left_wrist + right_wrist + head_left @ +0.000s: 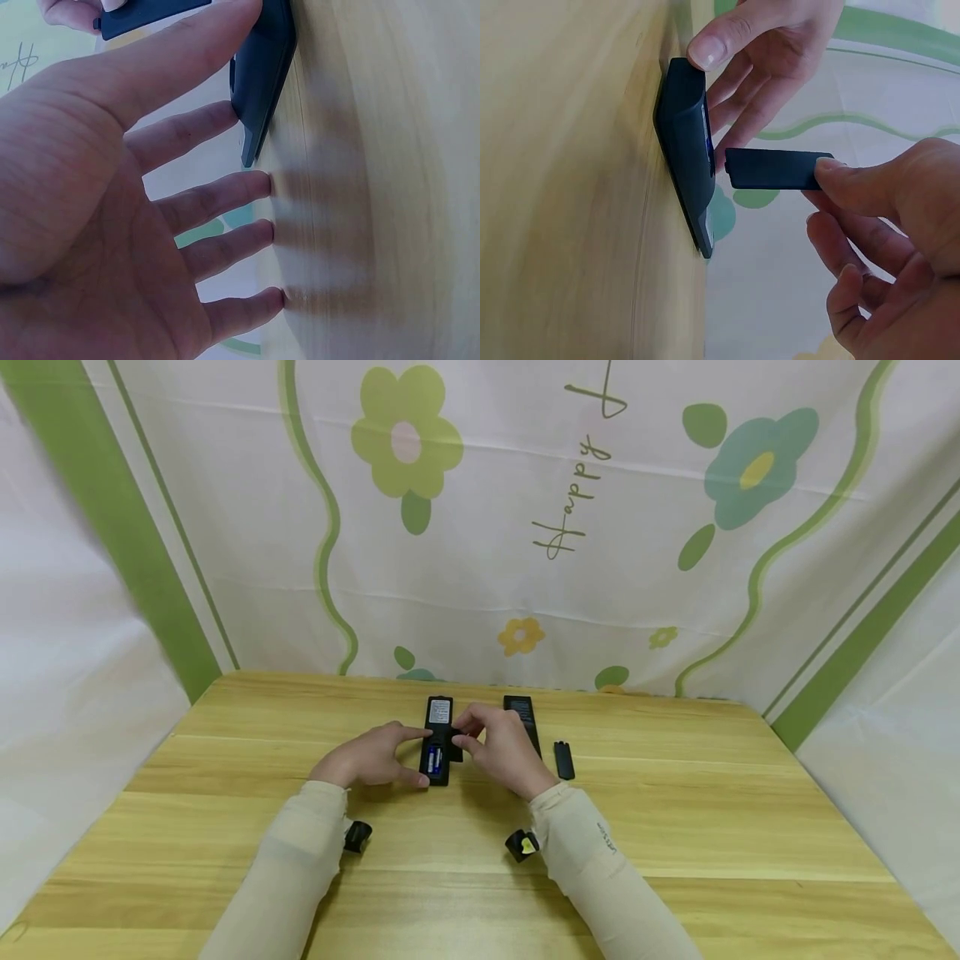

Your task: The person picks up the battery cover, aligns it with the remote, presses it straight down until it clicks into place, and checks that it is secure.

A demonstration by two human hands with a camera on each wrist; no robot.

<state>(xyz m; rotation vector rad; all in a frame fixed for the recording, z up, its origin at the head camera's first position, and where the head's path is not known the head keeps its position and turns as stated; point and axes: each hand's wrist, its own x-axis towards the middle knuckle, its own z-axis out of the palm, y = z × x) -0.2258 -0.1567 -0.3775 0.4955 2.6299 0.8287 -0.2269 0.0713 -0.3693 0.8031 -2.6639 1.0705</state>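
A black remote control (440,737) lies back up on the table, a white label at its far end. Blue-and-silver batteries (434,761) show in its uncovered compartment. My left hand (371,757) steadies it, thumb on the near end and index finger on the body; in the left wrist view the fingers are nearly straight, the others touching the table. Between thumb and fingers my right hand (889,225) pinches a black battery cover (772,169), held apart from the remote, just to its right.
A second black remote (518,702) lies to the right, partly behind my right hand. Another battery cover (564,761) rests further right on the wooden table (675,827). A flowered curtain (480,560) hangs along the table's back edge.
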